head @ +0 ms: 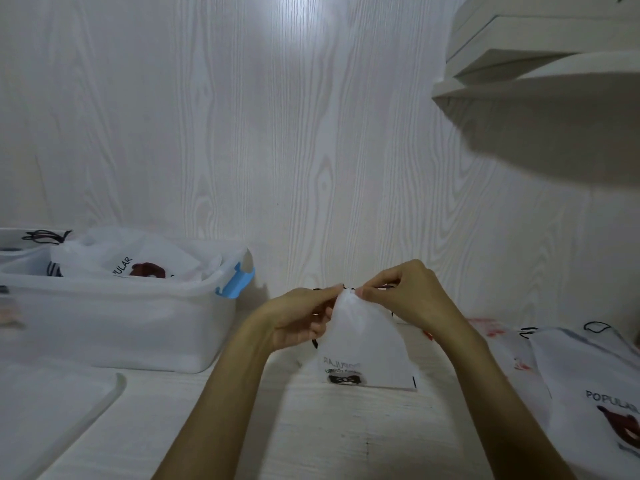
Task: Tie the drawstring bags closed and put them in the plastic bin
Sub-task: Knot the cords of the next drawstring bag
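A white drawstring bag [363, 344] is held upright near the middle of the pale wood-grain surface [311, 427], its bottom edge resting there and its gathered neck raised between both hands; the neck is pinched from the left by the left hand [301, 317] and from the right by the right hand [401, 292], fingers curled, with short lengths of black cord [315, 342] seen at the neck and hanging below the left hand; mirrored lettering is seen through the bag's lower part. A translucent plastic bin [114, 327] with a blue latch [235, 284] is set to the left against the far wall, well apart from the held bag; a white bag printed "POPULAR" [131, 258] is lying inside it, and black cords [46, 235] are visible at its far left rim. The bin's lid [52, 410] is laid flat at near left. More printed bags [595, 393] are spread on the right.
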The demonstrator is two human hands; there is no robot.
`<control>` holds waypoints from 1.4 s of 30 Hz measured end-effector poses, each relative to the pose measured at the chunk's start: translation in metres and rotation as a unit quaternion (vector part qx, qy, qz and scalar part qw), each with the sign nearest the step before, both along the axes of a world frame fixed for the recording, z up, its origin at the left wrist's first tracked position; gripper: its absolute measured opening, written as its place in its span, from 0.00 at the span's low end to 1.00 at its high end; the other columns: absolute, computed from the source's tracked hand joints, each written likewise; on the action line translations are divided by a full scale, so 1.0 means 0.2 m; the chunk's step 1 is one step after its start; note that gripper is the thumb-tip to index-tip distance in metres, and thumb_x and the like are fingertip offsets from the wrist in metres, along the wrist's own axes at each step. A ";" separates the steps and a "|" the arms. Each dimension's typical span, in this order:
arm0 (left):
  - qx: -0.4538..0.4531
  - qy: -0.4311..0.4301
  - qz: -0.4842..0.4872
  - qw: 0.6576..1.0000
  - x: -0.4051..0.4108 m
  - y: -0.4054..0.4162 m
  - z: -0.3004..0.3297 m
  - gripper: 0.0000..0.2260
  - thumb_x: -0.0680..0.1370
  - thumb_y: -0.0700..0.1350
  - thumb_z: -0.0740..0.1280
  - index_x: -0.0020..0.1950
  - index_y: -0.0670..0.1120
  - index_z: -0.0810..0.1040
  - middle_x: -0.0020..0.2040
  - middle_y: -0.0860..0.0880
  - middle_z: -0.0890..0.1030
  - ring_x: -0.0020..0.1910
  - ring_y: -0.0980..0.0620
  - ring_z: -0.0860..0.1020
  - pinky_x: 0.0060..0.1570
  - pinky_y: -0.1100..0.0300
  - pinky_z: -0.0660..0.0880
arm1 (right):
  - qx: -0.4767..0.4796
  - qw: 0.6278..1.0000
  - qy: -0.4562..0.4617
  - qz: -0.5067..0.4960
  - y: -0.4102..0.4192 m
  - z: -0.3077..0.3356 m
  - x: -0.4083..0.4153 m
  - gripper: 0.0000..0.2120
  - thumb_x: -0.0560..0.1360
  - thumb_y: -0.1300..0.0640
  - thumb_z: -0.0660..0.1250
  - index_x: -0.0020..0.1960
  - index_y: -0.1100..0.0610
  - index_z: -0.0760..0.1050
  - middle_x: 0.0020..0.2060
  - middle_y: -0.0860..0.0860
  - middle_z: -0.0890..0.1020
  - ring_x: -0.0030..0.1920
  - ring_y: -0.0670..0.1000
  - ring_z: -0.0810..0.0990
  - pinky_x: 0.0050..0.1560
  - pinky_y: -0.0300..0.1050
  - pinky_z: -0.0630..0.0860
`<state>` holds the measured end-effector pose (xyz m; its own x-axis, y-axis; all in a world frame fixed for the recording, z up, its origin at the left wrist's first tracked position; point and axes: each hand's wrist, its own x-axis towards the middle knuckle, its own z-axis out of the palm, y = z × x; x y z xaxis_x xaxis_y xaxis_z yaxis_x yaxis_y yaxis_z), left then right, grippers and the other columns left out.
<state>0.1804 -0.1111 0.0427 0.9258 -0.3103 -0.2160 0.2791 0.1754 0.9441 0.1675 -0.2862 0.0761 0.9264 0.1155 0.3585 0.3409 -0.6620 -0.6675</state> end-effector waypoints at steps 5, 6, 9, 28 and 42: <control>0.075 -0.084 0.101 0.989 0.01 0.01 0.02 0.11 0.80 0.51 0.63 0.51 0.49 0.83 0.41 0.54 0.77 0.37 0.58 0.71 0.35 0.65 0.67 | -0.006 0.999 0.031 0.028 0.01 0.01 -0.02 0.05 0.70 0.54 0.73 0.44 0.54 0.85 0.39 0.46 0.84 0.42 0.41 0.80 0.41 0.31 0.74; 0.091 -0.099 0.123 0.983 0.01 0.02 0.02 0.11 0.79 0.52 0.63 0.50 0.51 0.84 0.44 0.55 0.79 0.40 0.57 0.73 0.40 0.63 0.69 | -0.018 0.999 0.038 0.033 0.02 0.01 -0.03 0.05 0.70 0.54 0.73 0.44 0.54 0.85 0.38 0.45 0.84 0.42 0.41 0.80 0.40 0.32 0.75; 0.112 -0.102 0.157 0.976 -0.01 0.03 0.02 0.13 0.78 0.56 0.63 0.48 0.51 0.83 0.48 0.55 0.83 0.43 0.58 0.75 0.48 0.61 0.70 | -0.056 0.997 0.041 0.039 0.05 0.01 -0.04 0.05 0.70 0.54 0.73 0.45 0.54 0.85 0.38 0.45 0.83 0.42 0.43 0.81 0.38 0.32 0.75; 0.135 -0.274 0.201 0.931 -0.02 -0.02 0.04 0.14 0.82 0.47 0.58 0.46 0.44 0.81 0.43 0.49 0.84 0.37 0.63 0.82 0.39 0.72 0.77 | -0.124 0.989 0.086 -0.007 0.13 -0.06 -0.04 0.12 0.70 0.50 0.73 0.42 0.60 0.84 0.30 0.49 0.82 0.28 0.43 0.76 0.32 0.33 0.71; 0.144 -0.224 0.155 0.951 -0.03 0.07 0.05 0.14 0.82 0.49 0.57 0.44 0.48 0.79 0.28 0.56 0.70 0.27 0.60 0.66 0.30 0.66 0.61 | 0.172 0.898 0.293 0.279 0.01 -0.06 -0.02 0.10 0.80 0.58 0.60 0.54 0.60 0.79 0.40 0.52 0.83 0.42 0.46 0.82 0.43 0.35 0.77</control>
<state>0.1737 -0.0967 0.0523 0.9824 0.0056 0.1865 -0.1850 -0.1007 0.9776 0.1628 -0.2834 0.0649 0.7996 0.5967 -0.0687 0.0787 -0.2174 -0.9729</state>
